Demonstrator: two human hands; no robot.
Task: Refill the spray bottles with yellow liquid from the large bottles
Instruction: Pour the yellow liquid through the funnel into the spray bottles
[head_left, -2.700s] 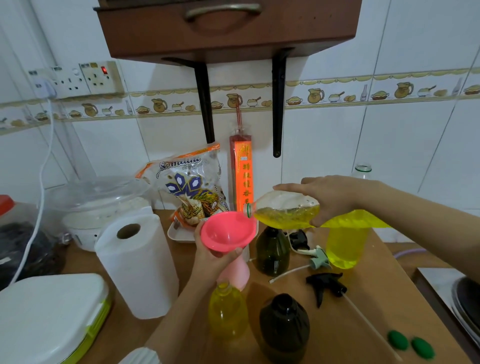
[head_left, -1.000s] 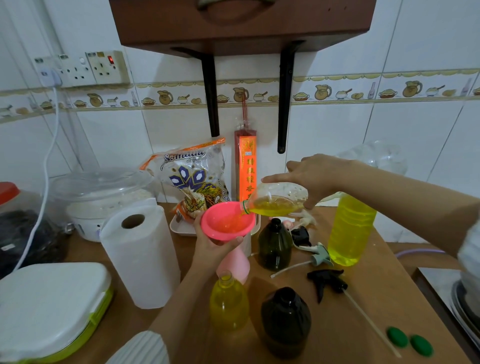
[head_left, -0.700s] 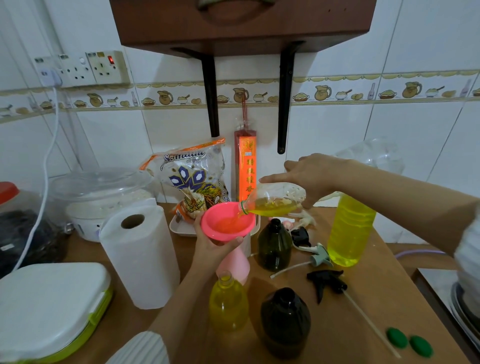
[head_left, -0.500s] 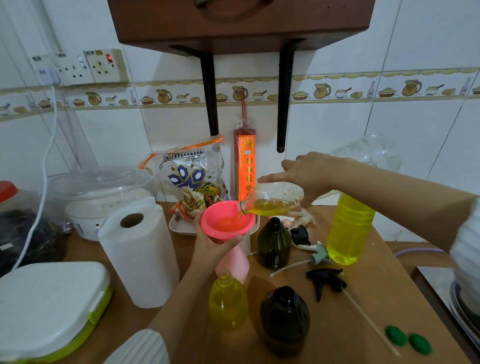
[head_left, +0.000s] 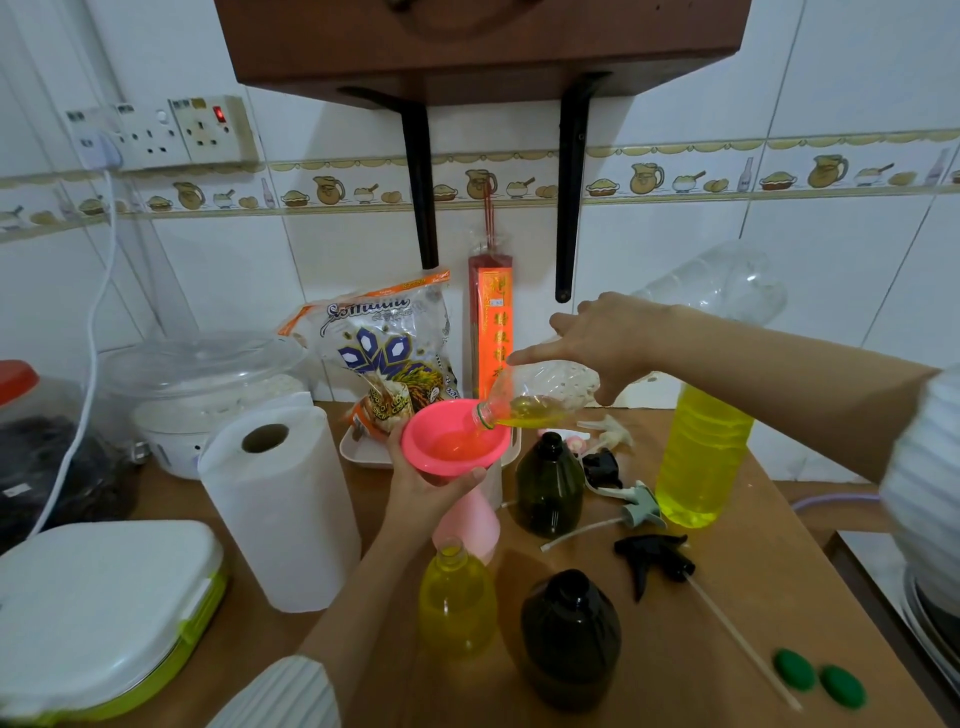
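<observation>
My right hand (head_left: 613, 340) grips a large clear bottle (head_left: 540, 397), tipped almost flat, its mouth over a pink funnel (head_left: 454, 444). A little yellow liquid lies in the bottle's lower side and pools in the funnel. My left hand (head_left: 423, 491) holds the funnel from below, over a pink spray bottle (head_left: 475, 519). A second large bottle (head_left: 701, 457), full of yellow liquid, stands upright at the right. A small yellow-filled spray bottle (head_left: 457, 603) and two dark spray bottles (head_left: 550, 483) (head_left: 571, 636) stand open on the wooden table (head_left: 675, 649).
Loose spray heads, one black (head_left: 657, 564) and one pale green (head_left: 641, 506), lie right of the bottles. Two green caps (head_left: 818, 678) sit at the near right. A paper towel roll (head_left: 280, 506), a white lidded box (head_left: 98, 613) and a snack bag (head_left: 389, 358) stand to the left.
The large bottle in my right hand has tipped further and holds far less yellow liquid. Liquid has run into the funnel. My left hand has kept the funnel in place.
</observation>
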